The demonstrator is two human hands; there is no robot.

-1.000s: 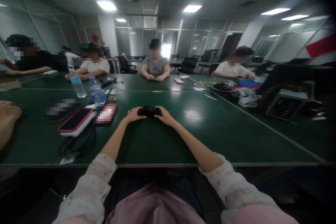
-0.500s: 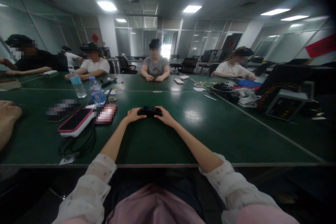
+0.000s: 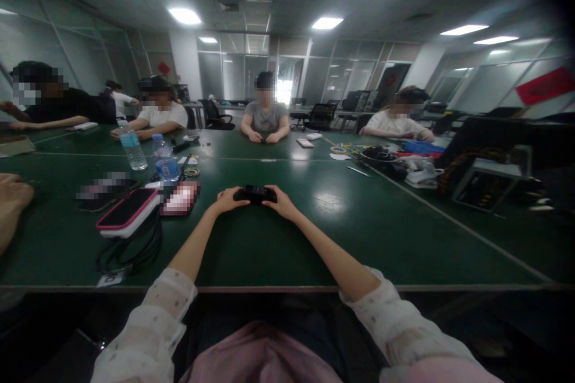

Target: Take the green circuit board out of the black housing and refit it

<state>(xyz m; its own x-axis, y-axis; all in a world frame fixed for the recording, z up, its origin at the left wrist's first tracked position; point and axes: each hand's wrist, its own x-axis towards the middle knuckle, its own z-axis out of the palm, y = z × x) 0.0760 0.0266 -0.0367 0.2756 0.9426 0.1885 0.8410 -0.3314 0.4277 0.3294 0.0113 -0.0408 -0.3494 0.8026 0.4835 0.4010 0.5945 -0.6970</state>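
A small black device [image 3: 254,192] rests at the middle of the green table [image 3: 265,245]; its exact kind is not clear. My left hand [image 3: 229,200] grips its left end, thumb along the near side. Around the right end my right hand [image 3: 279,201] is closed in the same way. Both forearms reach forward over the table from white dotted sleeves. Left of my left hand lies a pink-and-white item [image 3: 180,198], partly blurred out. Beyond it is a phone with a pink edge [image 3: 128,210] lying on a white block, with black cables [image 3: 135,251] beside it.
Two water bottles [image 3: 133,146] stand at the left, near a roll of tape [image 3: 191,172]. A pen [image 3: 359,172], cables, plastic bags [image 3: 422,176] and a metal-framed box [image 3: 489,182] lie at the right. Several people sit around the table; another person's hand [image 3: 13,197] rests at the left edge.
The view has tilted and shifted slightly. Both hands keep their hold on the black device, which stays in about the same place.
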